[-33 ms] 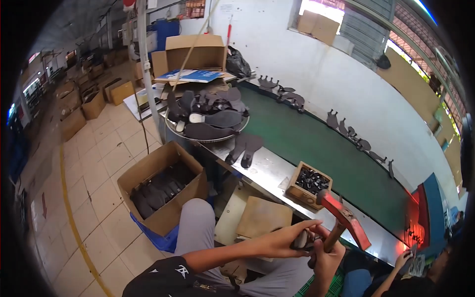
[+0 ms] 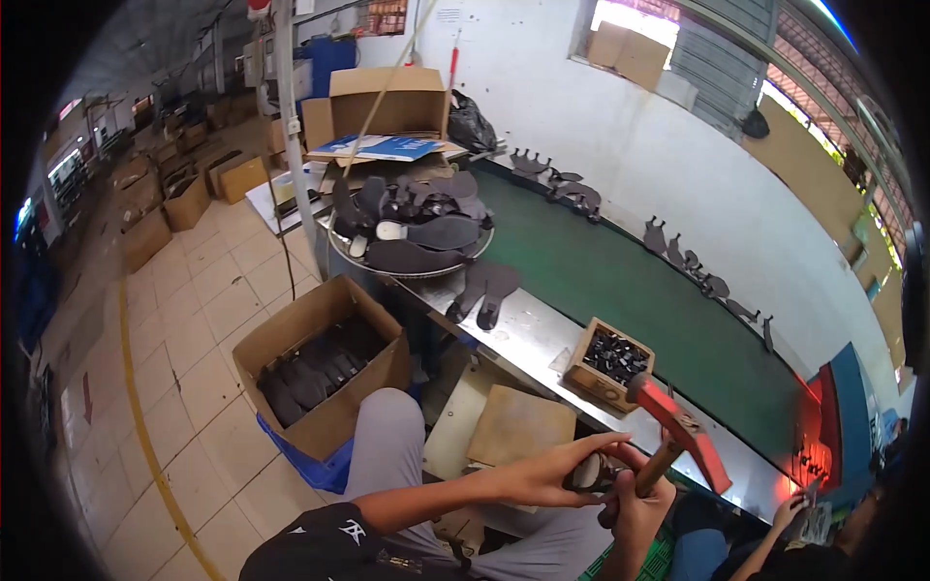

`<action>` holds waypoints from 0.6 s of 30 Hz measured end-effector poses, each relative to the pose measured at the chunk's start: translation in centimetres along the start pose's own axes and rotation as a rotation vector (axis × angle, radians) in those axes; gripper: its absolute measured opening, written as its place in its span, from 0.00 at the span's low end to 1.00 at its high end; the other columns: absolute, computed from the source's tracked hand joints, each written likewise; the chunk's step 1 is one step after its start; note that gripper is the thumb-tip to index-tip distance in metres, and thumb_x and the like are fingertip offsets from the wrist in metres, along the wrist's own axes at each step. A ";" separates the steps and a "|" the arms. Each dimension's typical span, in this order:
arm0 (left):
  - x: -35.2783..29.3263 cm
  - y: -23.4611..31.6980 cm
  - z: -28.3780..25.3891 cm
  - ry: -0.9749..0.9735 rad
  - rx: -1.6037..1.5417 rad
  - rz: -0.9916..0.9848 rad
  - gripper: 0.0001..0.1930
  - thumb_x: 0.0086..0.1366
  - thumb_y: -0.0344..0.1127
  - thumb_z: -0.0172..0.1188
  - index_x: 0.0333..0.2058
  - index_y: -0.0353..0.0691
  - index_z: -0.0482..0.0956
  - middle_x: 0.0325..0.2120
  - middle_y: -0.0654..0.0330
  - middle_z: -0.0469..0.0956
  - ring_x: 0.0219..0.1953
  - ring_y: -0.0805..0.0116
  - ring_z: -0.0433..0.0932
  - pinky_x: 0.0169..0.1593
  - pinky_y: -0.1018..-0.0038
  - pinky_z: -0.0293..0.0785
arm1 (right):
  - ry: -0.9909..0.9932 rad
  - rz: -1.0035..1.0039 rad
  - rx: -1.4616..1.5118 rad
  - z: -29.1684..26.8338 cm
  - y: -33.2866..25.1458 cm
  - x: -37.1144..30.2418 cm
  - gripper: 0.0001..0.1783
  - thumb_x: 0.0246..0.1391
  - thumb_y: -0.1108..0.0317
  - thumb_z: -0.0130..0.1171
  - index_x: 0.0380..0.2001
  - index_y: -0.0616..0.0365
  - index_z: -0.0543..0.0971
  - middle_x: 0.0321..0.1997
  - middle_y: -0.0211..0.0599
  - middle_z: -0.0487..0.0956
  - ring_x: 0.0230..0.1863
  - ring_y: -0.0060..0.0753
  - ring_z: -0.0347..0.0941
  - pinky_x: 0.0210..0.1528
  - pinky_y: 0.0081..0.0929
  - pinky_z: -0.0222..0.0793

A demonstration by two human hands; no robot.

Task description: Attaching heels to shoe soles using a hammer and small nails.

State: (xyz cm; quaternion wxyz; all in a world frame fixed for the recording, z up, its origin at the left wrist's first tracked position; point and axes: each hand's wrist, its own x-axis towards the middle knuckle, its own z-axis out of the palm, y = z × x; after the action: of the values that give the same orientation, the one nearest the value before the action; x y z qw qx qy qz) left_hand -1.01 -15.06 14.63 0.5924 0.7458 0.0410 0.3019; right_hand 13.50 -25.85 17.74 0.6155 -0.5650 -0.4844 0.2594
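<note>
My right hand (image 2: 644, 504) is wrapped round the wooden handle of a hammer (image 2: 681, 432), whose red head is raised to the upper right of the fist. Beside it, my left hand (image 2: 554, 473) is closed on a small shoe piece (image 2: 588, 473), pale at one end and dark at the other. My fingers cover most of that piece, so its full shape is hidden. The two hands nearly meet above my lap. Just beyond them, a wooden box (image 2: 610, 366) full of small black heel parts stands on the metal table edge (image 2: 528, 341).
Dark soles (image 2: 487, 292) lie on the table near a round tray (image 2: 387, 270) heaped with more. A cardboard box (image 2: 383, 373) of soles stands left of my knee. Soles line the far side of a green conveyor belt (image 2: 620, 281). A co-worker's hand (image 2: 790, 510) is at the right.
</note>
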 end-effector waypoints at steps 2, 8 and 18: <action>-1.5 -2.2 -0.8 -0.031 -0.178 0.115 0.46 0.63 0.27 0.62 0.71 0.42 0.41 0.63 0.51 0.62 0.55 0.59 0.75 0.58 0.67 0.70 | 0.082 0.009 0.088 1.4 0.0 0.1 0.19 0.62 0.65 0.60 0.49 0.71 0.76 0.35 0.40 0.82 0.15 0.15 0.66 0.16 0.13 0.57; -1.3 -4.7 -4.8 0.279 -0.803 0.036 0.48 0.62 0.24 0.61 0.70 0.52 0.37 0.63 0.51 0.60 0.55 0.55 0.75 0.57 0.62 0.75 | 0.312 0.018 0.055 0.2 2.5 -0.9 0.14 0.64 0.67 0.56 0.42 0.71 0.76 0.17 0.36 0.73 0.10 0.16 0.61 0.13 0.17 0.54; -0.1 -14.2 -6.9 0.402 1.017 -0.207 0.53 0.52 0.39 0.68 0.69 0.39 0.42 0.61 0.41 0.61 0.65 0.41 0.59 0.65 0.53 0.58 | 0.102 -0.328 0.503 -4.8 3.1 -6.7 0.09 0.63 0.71 0.54 0.39 0.68 0.77 0.16 0.36 0.72 0.13 0.24 0.63 0.17 0.20 0.60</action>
State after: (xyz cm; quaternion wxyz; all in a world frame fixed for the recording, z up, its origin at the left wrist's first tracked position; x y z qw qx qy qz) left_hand -0.34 -5.04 2.46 0.1649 0.8577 0.3669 0.3203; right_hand 15.80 -33.05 13.28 0.7933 -0.3216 -0.4580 0.2398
